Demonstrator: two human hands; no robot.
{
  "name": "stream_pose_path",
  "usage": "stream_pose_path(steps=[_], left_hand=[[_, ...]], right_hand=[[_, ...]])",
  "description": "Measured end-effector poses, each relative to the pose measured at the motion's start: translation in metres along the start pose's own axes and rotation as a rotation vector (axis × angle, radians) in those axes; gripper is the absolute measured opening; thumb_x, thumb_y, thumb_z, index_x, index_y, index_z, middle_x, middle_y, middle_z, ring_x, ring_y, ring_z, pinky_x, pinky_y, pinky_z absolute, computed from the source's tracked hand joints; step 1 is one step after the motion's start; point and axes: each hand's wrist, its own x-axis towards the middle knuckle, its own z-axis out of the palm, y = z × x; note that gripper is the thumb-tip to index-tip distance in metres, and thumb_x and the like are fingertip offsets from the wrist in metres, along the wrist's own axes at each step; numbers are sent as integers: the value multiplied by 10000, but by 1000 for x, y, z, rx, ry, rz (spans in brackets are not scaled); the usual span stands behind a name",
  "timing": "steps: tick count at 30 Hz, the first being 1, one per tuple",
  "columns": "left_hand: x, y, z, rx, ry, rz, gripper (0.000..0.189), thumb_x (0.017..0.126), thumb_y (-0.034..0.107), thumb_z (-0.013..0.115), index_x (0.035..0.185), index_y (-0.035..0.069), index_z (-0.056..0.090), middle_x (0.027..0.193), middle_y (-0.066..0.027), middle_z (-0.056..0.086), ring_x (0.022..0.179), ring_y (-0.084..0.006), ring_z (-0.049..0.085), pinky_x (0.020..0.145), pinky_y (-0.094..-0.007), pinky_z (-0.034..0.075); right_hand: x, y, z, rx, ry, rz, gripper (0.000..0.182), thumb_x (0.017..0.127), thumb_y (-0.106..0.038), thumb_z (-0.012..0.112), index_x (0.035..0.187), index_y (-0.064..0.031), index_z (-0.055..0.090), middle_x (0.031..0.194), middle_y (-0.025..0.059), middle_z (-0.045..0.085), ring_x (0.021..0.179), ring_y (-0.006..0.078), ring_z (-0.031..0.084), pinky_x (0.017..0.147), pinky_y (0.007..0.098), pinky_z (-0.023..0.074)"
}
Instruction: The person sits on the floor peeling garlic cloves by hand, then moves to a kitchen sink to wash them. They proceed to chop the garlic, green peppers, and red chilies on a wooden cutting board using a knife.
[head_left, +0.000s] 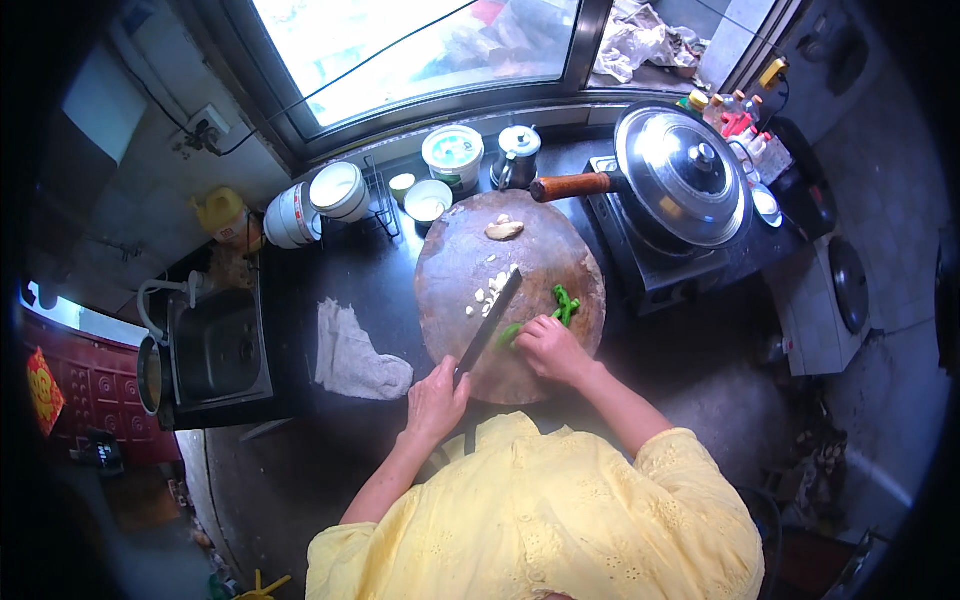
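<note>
My left hand (436, 401) grips the handle of a kitchen knife (489, 322), whose dark blade slants up and away over the round wooden chopping board (517, 382). Chopped white garlic pieces (491, 291) lie along the blade's left side. With bent fingers, my right hand (553, 349) holds a green pepper (510, 333) against the board, to the right of the blade; the hand partly hides it. Beyond that hand rest more green peppers (565, 304). A piece of ginger (504, 230) sits near the board's far edge, with small pale pieces beside it.
A lidded wok (682, 180) stands on the gas stove (637, 262), its wooden handle (574, 186) reaching over the board's far right edge. A grey cloth (356, 356) lies left of the board. Bowls (339, 191), a white tub (452, 156) and a sink (217, 345) are further left.
</note>
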Motion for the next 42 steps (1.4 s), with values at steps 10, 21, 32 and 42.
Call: stream_pose_path(steps=[10, 21, 32, 42], left_hand=[[-5, 4, -2, 202, -92, 35, 207, 917, 218, 603, 1015, 60, 511, 842, -205, 643, 720, -423, 660, 633, -533, 522], [13, 0, 20, 219, -157, 10, 155, 946, 193, 537, 1003, 62, 479, 799, -223, 631, 697, -450, 655, 613, -554, 524], [4, 3, 16, 226, -158, 10, 165, 958, 207, 532, 1020, 60, 490, 803, -219, 637, 688, -454, 650, 608, -548, 528], [5, 7, 16, 173, -135, 23, 164, 953, 204, 537, 1022, 63, 488, 820, -226, 645, 706, -452, 657, 621, -558, 527]], right_hand=[[15, -7, 3, -42, -42, 108, 172, 714, -81, 688, 858, -60, 596, 921, 124, 553, 898, 316, 543, 763, 423, 461], [20, -10, 4, 34, 11, 153, 142, 703, -33, 664, 829, -33, 598, 917, 141, 547, 907, 331, 555, 775, 430, 491], [21, -10, 4, -6, -19, 176, 136, 707, -31, 656, 823, -25, 586, 914, 141, 541, 918, 334, 552, 784, 426, 505], [17, -9, 4, -26, -30, 163, 169, 693, -43, 661, 843, -26, 586, 922, 141, 544, 925, 332, 550, 791, 421, 509]])
